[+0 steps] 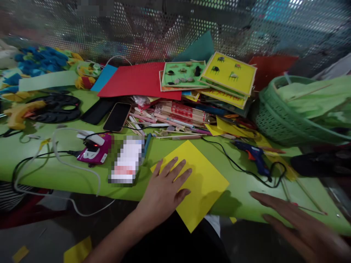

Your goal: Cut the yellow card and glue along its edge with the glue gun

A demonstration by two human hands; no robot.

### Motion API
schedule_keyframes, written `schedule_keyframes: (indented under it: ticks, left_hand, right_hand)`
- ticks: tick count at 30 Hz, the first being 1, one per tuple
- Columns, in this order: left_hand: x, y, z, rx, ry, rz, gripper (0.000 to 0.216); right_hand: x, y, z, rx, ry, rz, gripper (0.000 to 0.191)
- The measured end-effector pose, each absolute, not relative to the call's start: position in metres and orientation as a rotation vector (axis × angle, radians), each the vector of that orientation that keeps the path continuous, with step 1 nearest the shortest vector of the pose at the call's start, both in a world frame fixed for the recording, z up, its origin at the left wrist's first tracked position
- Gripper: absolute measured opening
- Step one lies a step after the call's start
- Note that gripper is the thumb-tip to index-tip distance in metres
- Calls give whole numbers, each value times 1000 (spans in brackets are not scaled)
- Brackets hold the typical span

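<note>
A square sheet of yellow paper lies turned cornerwise on the green table, one corner jutting past the front edge. My left hand rests flat on its left part, fingers spread and holding nothing. To the right of the paper hovers my right hand, somewhat blurred, with its fingers stretched out and apart from the sheet. A blue glue gun with an orange trigger lies beyond the right hand. Left of the left hand is a phone with a lit, pixelated screen.
Behind the paper lie wooden sticks, a dark phone, red card and framed yellow pictures. A purple power strip with cables is at left. A green basket stands at right; thin sticks lie nearby.
</note>
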State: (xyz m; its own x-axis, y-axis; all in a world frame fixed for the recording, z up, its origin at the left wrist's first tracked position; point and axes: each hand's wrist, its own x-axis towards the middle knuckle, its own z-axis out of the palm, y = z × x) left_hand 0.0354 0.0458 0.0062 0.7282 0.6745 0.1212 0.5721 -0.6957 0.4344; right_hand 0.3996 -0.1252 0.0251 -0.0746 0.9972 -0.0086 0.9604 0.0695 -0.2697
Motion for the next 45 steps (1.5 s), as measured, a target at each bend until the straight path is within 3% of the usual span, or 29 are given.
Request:
schedule_keyframes:
  ticks: [4,9,17,24,29,36,45]
  left_hand:
    - [31,47,2,2541,1059,343,43]
    - [27,42,7,2516,1106,269,45]
    - [34,56,-4,2560,974,341,44]
    - [36,60,-14,2565,935,333,47]
    - [35,60,-15,2602,950,353,48]
    - [35,61,-17,2619,956,372,47]
    - [35,61,-16,2593,945,380,46]
  right_hand:
    - [333,-61,15,-1741,-2463,323,62]
    - [315,-8,-1,-1796,-2479,250,50]
    - [325,82,53,-1796,-2146,46,33]
    - [328,163,43,-1896,-2179,-1,22]
    - [325,178,36,-2209,-2135,-96,17]
    - [320,179,38,-2093,-2275,-129,8]
    - [347,180,47,-1968,-1890,283,19]
